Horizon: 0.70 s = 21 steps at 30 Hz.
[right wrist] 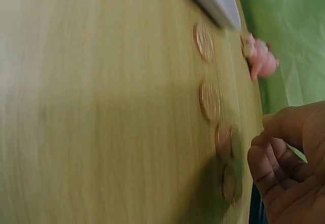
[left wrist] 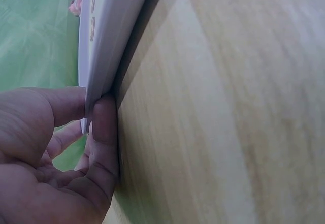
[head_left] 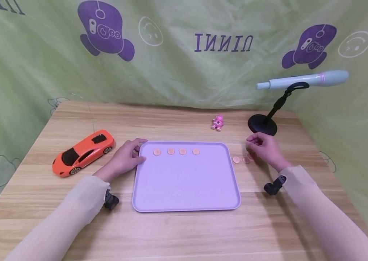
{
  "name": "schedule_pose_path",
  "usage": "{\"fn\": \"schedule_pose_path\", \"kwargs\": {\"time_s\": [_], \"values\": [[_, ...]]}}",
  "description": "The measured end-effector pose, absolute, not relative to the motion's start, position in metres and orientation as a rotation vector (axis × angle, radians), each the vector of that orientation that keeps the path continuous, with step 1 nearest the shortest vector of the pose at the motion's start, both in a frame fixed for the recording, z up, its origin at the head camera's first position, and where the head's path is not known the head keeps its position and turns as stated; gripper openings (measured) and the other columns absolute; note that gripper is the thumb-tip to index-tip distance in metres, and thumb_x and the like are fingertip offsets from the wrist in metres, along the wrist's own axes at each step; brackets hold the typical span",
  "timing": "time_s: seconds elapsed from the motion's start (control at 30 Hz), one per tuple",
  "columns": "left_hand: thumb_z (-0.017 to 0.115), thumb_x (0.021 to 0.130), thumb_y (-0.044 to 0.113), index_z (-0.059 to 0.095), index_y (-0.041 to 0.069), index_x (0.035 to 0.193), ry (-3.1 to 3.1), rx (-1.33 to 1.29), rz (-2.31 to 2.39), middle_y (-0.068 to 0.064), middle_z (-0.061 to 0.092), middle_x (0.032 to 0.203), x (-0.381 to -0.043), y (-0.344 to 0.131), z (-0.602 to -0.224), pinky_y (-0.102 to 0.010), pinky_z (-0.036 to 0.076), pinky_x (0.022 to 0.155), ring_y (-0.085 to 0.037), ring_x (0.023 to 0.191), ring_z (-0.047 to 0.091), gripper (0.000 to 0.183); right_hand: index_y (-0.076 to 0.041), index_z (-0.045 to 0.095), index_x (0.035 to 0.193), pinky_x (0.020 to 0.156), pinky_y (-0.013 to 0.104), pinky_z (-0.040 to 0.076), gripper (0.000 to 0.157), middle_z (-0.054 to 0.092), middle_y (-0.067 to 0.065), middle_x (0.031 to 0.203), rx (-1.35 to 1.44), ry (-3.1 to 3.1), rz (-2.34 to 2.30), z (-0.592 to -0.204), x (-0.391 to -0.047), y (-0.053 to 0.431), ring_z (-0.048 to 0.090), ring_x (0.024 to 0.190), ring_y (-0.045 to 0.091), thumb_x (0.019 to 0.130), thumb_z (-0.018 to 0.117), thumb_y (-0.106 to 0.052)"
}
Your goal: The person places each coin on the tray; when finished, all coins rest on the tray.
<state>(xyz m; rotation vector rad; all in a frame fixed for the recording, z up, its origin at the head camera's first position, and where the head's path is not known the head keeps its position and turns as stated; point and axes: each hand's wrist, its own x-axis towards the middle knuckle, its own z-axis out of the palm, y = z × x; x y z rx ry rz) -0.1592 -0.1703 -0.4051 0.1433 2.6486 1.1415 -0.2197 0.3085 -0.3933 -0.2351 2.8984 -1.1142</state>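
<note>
A shallow lilac tray (head_left: 187,185) lies on the wooden table, with several copper-coloured coins (head_left: 182,151) in a row along its far side. My left hand (head_left: 125,157) pinches the tray's left edge; the left wrist view shows the thumb on one side of the rim and a finger under it. Right of the tray, my right hand (head_left: 265,150) hovers beside several loose coins (right wrist: 209,101) on the table. Its fingers are loosely bent, thumb near the index fingertip, and no coin shows between them. The hand partly hides the farther coins in the head view.
An orange toy car (head_left: 84,153) stands left of my left hand. Behind the tray is a small pink figurine (head_left: 217,123). At the back right, a black stand (head_left: 263,125) bears a pale blue microphone-like stick (head_left: 304,79). A green printed cloth (head_left: 177,79) hangs behind the table.
</note>
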Motion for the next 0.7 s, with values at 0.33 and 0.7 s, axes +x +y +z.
{"fn": "schedule_pose_path", "kwargs": {"time_s": [0.33,0.7], "values": [[0.068,0.099,0.011,0.043,0.007,0.157,2.634,0.124,1.139,-0.025,0.054,0.130,-0.159,-0.170,-0.405,-0.033,0.056,0.083,-0.031,0.106,0.063,0.063,0.007,0.065,0.114,0.072,0.011,0.044,0.028,0.070,0.024,0.107,-0.114,2.906,-0.916,-0.397,-0.220,0.343,0.058,0.087,0.013,0.098,0.072,-0.016],[0.068,0.098,0.008,0.045,0.003,0.155,2.663,0.174,1.155,-0.027,0.054,0.125,-0.159,-0.169,-0.405,-0.033,0.056,0.081,-0.032,0.102,0.064,0.062,0.009,0.062,0.113,0.070,0.014,0.045,0.032,0.069,0.020,0.100,-0.055,2.883,-0.834,-0.394,-0.219,0.347,0.058,0.083,0.015,0.098,0.072,-0.017]]}}
